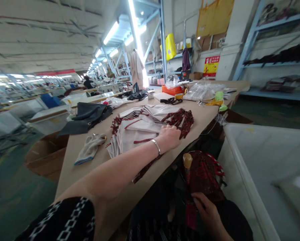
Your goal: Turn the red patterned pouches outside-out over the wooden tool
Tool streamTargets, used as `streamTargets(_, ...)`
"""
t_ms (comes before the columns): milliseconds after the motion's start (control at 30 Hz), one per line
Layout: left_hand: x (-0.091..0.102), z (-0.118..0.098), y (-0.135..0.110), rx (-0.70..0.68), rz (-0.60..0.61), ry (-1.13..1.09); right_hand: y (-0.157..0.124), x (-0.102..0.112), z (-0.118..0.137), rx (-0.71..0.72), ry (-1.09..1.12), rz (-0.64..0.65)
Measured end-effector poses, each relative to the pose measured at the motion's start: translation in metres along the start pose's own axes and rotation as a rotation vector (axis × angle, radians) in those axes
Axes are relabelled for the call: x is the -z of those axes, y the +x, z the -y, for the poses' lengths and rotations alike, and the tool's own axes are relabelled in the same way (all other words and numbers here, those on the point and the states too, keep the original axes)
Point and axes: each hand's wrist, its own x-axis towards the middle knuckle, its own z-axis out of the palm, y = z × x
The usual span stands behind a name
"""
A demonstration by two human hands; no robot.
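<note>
My left hand (pixel 168 136), a silver bangle on its wrist, reaches across the table onto a pile of white fabric pieces (pixel 137 132) edged with dark red binding. Its fingers curl over the pieces beside a bunch of dark red ties (pixel 185 120); the fingertips are partly hidden. A dark red strip (pixel 143 172) trails from under that wrist to the table edge. Low beside the table, in dim light, my right hand (pixel 206 209) pinches a dark red fabric strip (pixel 190 214). Above it are a yellowish rounded end (pixel 187 160) and a heap of dark red fabric (pixel 202 170).
A white glove (pixel 91 147) and dark grey cloth (pixel 87 115) lie at the table's left. Plastic bags (pixel 202 90), an orange container (pixel 173 89) and yellow tape (pixel 178 96) stand farther back. A large white bin (pixel 240 174) borders the right side; a cardboard box (pixel 43 157) is left.
</note>
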Motion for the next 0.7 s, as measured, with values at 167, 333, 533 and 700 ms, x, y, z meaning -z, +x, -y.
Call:
streamTargets(167,-0.005,0.007,0.029,0.023,0.110,-0.020,-0.017,0.002,0.000,-0.003,-0.004,0.101)
streamTargets(333,0.029,0.035,0.007,-0.058,0.005,-0.116,0.018,0.027,0.066,0.143,-0.047,0.085)
streamTargets(533,0.097,0.040,-0.061,-0.422,-0.035,-0.714,0.151,0.066,0.215,0.461,-0.042,-0.029)
streamTargets(700,0.111,0.031,-0.087,-0.598,-0.237,-0.904,0.199,0.044,0.265,0.523,0.427,0.672)
